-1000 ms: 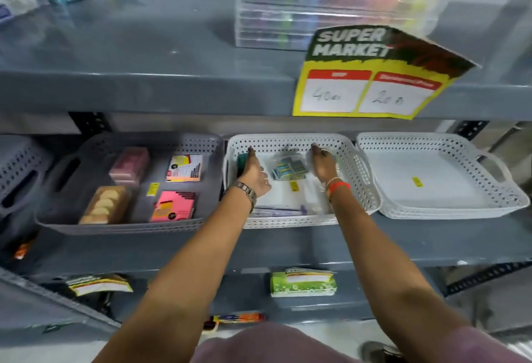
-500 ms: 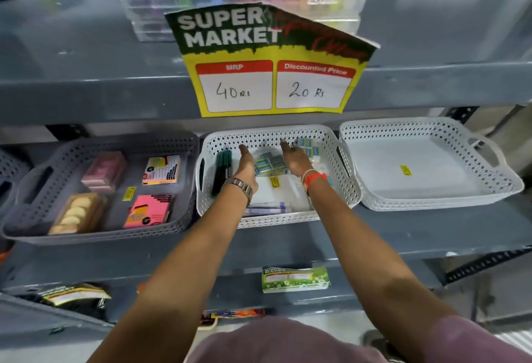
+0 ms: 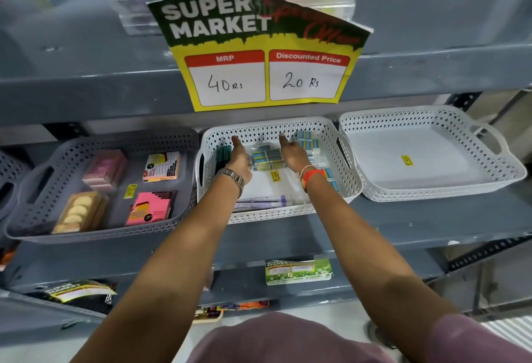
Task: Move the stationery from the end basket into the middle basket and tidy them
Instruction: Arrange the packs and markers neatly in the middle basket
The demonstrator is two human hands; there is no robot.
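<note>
Both hands, left [image 3: 240,158] and right [image 3: 293,154], reaching apart, fingers extended, clamped on nothing | clear-wrapped blue-yellow box pack [image 3: 266,157] lying between them in white perforated middle basket [image 3: 349,181] | judging light, slippery; gripping its short ends

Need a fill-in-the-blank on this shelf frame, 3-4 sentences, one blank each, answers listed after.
1. Both hands, left hand and right hand, reach into the ____ basket.
2. The white basket on the right holds only a small ____ sticker.
3. The price sign shows a discounted price of ____ Rs.
4. The pink sticky notes lie in the ____ basket.

Missing words: middle; yellow; 20; grey
</note>
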